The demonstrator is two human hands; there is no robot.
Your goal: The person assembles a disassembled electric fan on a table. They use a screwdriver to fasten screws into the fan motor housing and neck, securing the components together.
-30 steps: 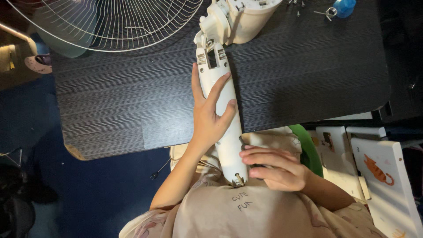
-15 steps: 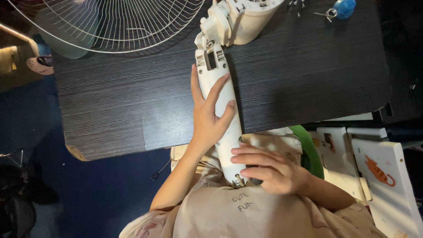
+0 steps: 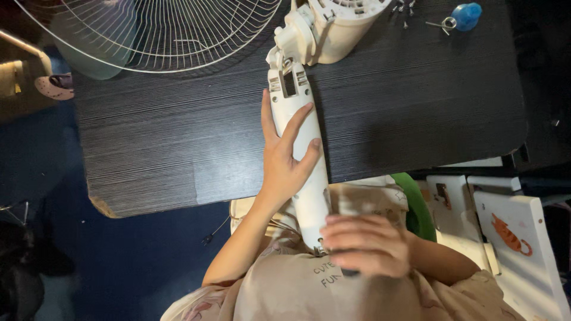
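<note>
Your left hand (image 3: 284,160) lies flat along the white fan neck housing (image 3: 301,154), palm down with the fingers spread over its top, the thumb against its left side; it presses on the housing without curling shut around it. The housing stretches from the dark wood-grain table (image 3: 410,95) toward your lap, its lower end hanging past the table's near edge over your beige shirt (image 3: 285,291). Your right hand (image 3: 366,245) is curled closed at that lower end, knuckles up, fingers folded over something dark; it is blurred, so you cannot tell exactly what it grips. At the housing's far end sits the white motor casing (image 3: 333,24), joined to it by a hinge piece. The wire fan guard (image 3: 154,30) rests at the table's far left corner. Near the far right edge lie a few small screws (image 3: 404,8), a metal spring (image 3: 443,23) and a blue cap (image 3: 466,15). A green object (image 3: 416,208) shows just beside your right forearm.
</note>
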